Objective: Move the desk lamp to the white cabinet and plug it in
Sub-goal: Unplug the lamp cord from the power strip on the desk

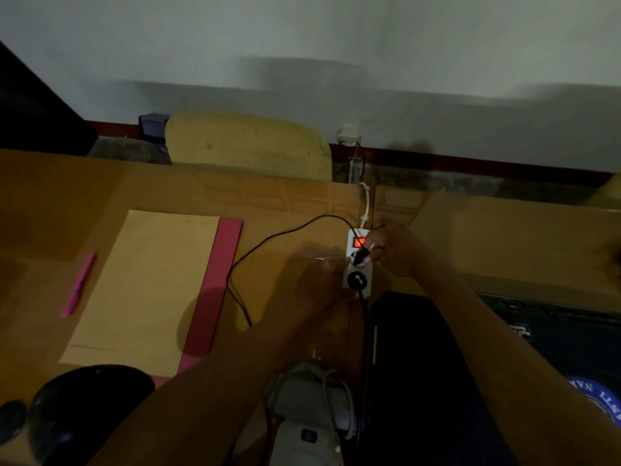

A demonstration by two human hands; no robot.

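Black plug (361,256) pinched in right hand (396,252) at strip (358,264), left hand (319,280) blurred, grip unreadable, bracing at nine o'clock; likely light, rigid, best gripped by body, not thin cord (279,234); lamp unidentifiable.

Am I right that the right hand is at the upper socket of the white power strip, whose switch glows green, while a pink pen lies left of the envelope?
Not quite: the head view shows the switch on the power strip glowing red, not green. The rest holds: the right hand is at the upper socket, holding a black plug there, and the pink pen lies left of the envelope.
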